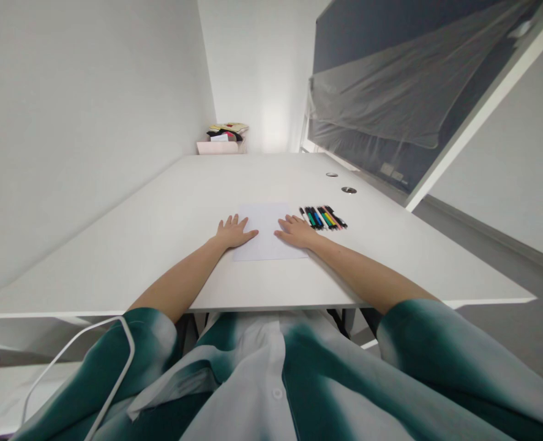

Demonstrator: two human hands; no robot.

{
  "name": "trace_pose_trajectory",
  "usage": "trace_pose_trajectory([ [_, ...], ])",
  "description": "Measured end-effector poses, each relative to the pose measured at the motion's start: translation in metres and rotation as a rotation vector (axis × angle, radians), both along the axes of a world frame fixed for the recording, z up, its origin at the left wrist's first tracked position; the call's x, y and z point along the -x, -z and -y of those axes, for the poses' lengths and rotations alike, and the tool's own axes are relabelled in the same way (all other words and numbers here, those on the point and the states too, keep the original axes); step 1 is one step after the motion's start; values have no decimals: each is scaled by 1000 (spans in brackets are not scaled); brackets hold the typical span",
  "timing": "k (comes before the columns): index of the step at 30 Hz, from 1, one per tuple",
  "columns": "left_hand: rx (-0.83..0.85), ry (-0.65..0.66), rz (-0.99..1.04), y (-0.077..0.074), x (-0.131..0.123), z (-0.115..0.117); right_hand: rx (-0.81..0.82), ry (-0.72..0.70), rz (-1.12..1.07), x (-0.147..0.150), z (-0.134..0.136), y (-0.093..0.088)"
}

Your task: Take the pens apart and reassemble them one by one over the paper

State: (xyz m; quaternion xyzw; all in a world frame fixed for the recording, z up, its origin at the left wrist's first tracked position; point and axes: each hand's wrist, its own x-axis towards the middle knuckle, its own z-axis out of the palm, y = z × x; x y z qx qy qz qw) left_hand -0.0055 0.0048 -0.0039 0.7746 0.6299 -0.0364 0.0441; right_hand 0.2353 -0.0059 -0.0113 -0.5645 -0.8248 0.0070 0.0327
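Note:
A blank sheet of white paper [267,236] lies flat on the white table. My left hand [234,233] rests palm down over its left edge, fingers spread, the thumb on the sheet. On the right side of the sheet my right hand [295,233] lies flat with its fingers stretched out. Both hands are empty. Just beyond my right hand, a row of pens [324,218] in several colours lies side by side, slanted and close together. The fingers and wrist of my right hand are close to the row's left end.
The white table [138,257] stretches far ahead between a wall and a dark panel [367,79] draped with clear plastic. Two round metal grommets [349,190] sit at its right edge. A pink box [218,147] with cloth stands at the far end. A white cable [125,343] crosses my left sleeve.

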Motion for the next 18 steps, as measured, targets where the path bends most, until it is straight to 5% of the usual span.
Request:
trace_pose_trajectory([
  [18,3,1,14,2,1,-2,7,1,-10,0,-1,0],
])
